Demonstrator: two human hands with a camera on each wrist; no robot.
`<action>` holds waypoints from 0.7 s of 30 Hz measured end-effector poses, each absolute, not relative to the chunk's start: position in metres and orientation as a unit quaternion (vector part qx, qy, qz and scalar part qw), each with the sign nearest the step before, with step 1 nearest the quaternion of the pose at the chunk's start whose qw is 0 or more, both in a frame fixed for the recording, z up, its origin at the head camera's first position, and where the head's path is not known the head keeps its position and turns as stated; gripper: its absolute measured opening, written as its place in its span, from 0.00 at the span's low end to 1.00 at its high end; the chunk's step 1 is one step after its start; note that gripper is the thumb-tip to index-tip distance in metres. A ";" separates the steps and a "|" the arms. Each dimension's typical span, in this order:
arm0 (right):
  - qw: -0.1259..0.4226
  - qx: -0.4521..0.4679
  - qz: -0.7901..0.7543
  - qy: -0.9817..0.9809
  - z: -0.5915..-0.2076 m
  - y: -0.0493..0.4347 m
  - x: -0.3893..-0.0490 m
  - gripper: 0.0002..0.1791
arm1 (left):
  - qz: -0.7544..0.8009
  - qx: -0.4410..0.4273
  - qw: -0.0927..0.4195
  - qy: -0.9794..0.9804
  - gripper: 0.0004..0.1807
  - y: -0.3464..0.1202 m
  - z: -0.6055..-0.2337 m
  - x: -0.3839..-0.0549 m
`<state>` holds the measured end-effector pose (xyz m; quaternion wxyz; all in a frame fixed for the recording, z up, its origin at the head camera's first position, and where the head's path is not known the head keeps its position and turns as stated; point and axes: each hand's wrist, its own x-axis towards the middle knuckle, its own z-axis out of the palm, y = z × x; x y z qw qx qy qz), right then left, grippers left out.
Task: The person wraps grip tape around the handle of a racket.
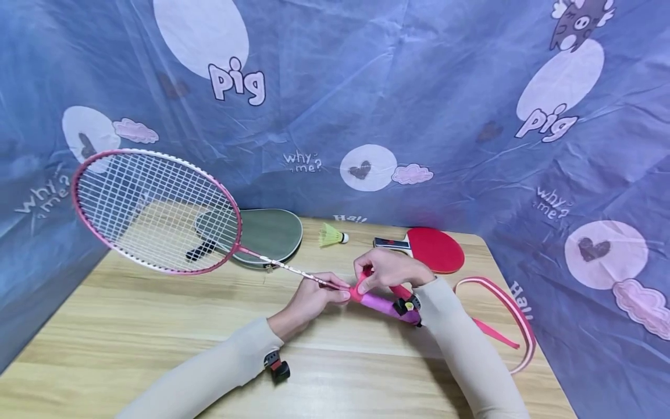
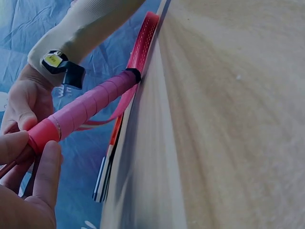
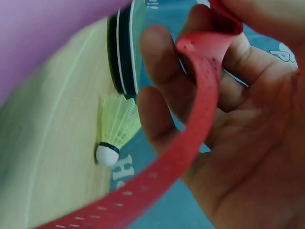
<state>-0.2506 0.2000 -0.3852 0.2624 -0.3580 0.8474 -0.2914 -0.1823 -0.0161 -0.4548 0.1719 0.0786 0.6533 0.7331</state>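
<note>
A person in pale sleeves is working with both hands on a badminton racket [image 1: 293, 269] above a wooden table [image 1: 104, 337], with the strung head slanting up to the left and the handle [image 1: 379, 304] pointing down to the right. The left hand [image 1: 314, 297] is gripping the racket where shaft and handle are meeting, thumb and fingers closing around a red band. The right hand [image 1: 389, 267] is pinching a red tape [image 3: 200, 105] between thumb and finger just beside that band, the remaining fingers curling loosely near the strip. Purple wrapping is covering the handle below the band, and a black cap [image 2: 134, 75] is finishing its end. Small holes are dotting the tape, which is passing by the right forearm and looping over the table's right side, a white stripe showing along it.

Behind the hands, a yellow shuttlecock [image 1: 330, 235] with a white tip is lying on its side between a green case [image 1: 272, 235], partly behind the racket's strings, and a red paddle [image 1: 435, 250]. A blue printed cloth [image 1: 324, 116] is hanging around the table, and small black cameras [image 1: 281, 371] are sitting on both wrists.
</note>
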 end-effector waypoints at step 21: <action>0.276 -0.261 -0.506 0.775 -0.422 0.198 -0.241 0.13 | 0.734 0.120 0.165 0.648 0.17 -0.022 -0.452 -0.189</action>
